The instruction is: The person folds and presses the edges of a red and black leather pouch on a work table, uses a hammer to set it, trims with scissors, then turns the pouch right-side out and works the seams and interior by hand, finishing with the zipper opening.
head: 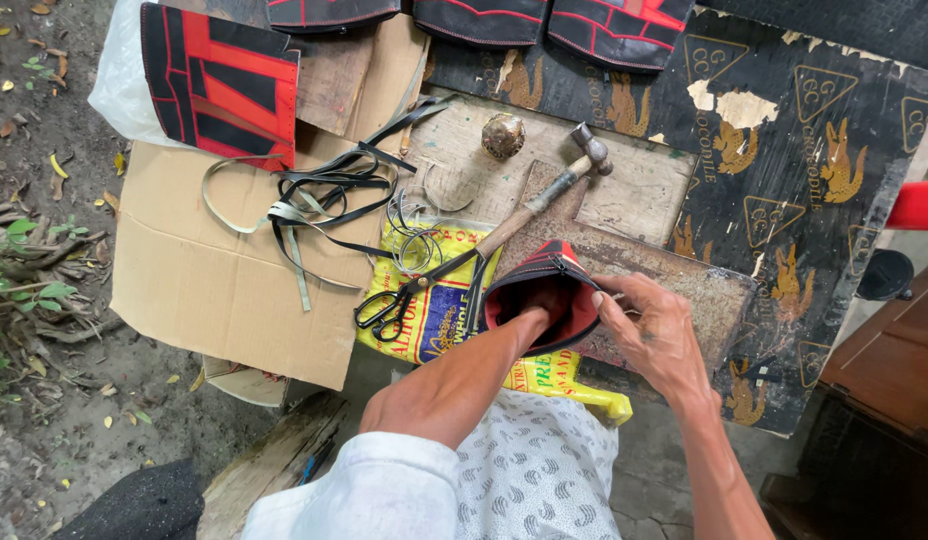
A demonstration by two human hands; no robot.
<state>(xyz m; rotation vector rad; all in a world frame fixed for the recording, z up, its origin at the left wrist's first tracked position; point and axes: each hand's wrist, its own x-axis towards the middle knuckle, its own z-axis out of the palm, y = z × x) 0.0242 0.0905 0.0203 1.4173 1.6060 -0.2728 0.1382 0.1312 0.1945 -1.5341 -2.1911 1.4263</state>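
Best done slowly: keep the black-and-red pouch [544, 290] braced from within, press the rim outward evenly, and steady the outer wall before any pull.

Left of the pouch: black scissors [404, 300] on a yellow printed bag [434, 320], farther left a tangle of black straps [324, 195] on cardboard [214, 270]. Above the pouch: a hammer [544, 195] lying aslant.

Pouch itself: mouth open toward the wearer, resting on a worn board [684, 285].

Left hand [546, 305]: pushed inside the pouch, fingers hidden; cannot tell how far spread. Right hand [649, 325]: just right of the pouch, loosely curled, fingertips pinching its rim.
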